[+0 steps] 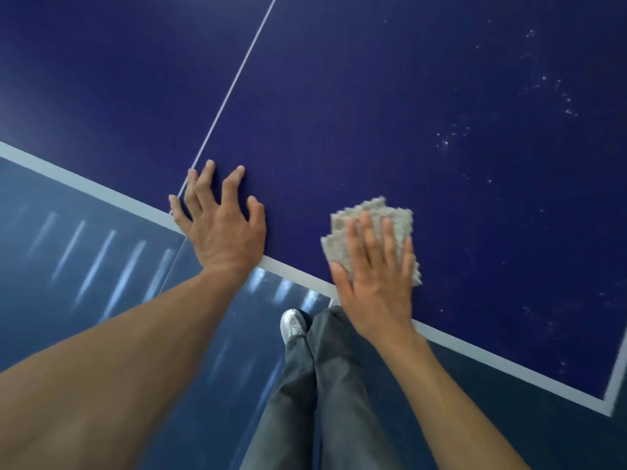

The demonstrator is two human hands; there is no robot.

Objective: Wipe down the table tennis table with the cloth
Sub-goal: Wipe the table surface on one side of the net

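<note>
Here, in the head view, the counter (390, 106) is a dark blue table tennis top that fills the frame from 11 o'clock round to 4 o'clock. Its white end line (101, 191) runs slantwise from 9 o'clock down to the corner at 4 o'clock, and the thin white centre line (234, 86) climbs from that edge toward 12 o'clock.

The cloth (400, 218), a small pale grey-beige piece with a nubbly weave and ragged edges, lies on the blue surface just to the 3 o'clock side of the frame's middle, close inside the end line. The right hand (373, 283) lies flat on it, released, fingers straight and together, pressing it to the counter; the palm's heel reaches over the white line.

The left hand (217, 228), at 9 o'clock from the middle, grasps nothing. Its fingers are spread and arched, the fingertips (239, 171) planted on the blue where the centre line meets the end line, well apart from the cloth.

Tiny white specks (543, 79) are scattered over the surface toward 2 o'clock.

Below the edge, from 8 to 6 o'clock, lies a glossy blue floor (84, 266) streaked with light reflections. At 6 o'clock stand the person's grey trousers (305, 395) and one white shoe (292, 325).
</note>
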